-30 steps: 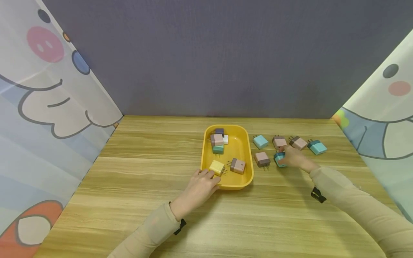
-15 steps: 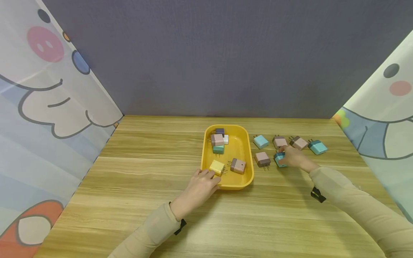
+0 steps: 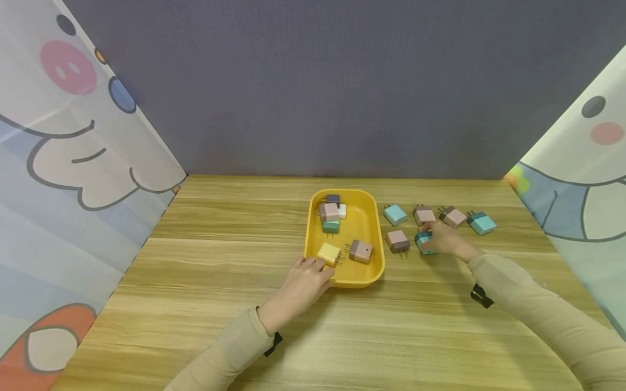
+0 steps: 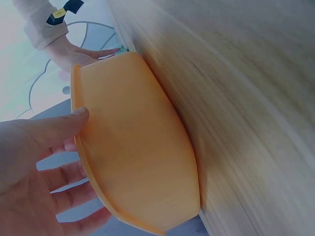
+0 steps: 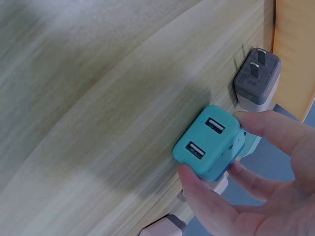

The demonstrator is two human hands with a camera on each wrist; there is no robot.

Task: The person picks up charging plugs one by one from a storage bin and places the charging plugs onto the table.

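My left hand (image 3: 300,285) holds the near left corner of a yellow plastic tray (image 3: 363,222). In the left wrist view, the thumb lies on the outside of the tray wall (image 4: 133,137), with the other fingers over the rim. To the right of the tray, my right hand (image 3: 446,239) pinches a teal USB wall charger (image 5: 209,137) between thumb and fingers, close over the table. Two USB ports on it face the right wrist camera. Beside it, a pink and brown charger (image 3: 398,241) has its prongs pointing toward the person.
Several chargers lie in the tray, including a yellow one (image 3: 330,253) and a pink one (image 3: 361,251). Behind the right hand, a light blue charger (image 3: 395,215), two pink and brown ones (image 3: 452,216) and another teal one (image 3: 481,222) form a row. A grey panel (image 3: 342,98) stands at the back.
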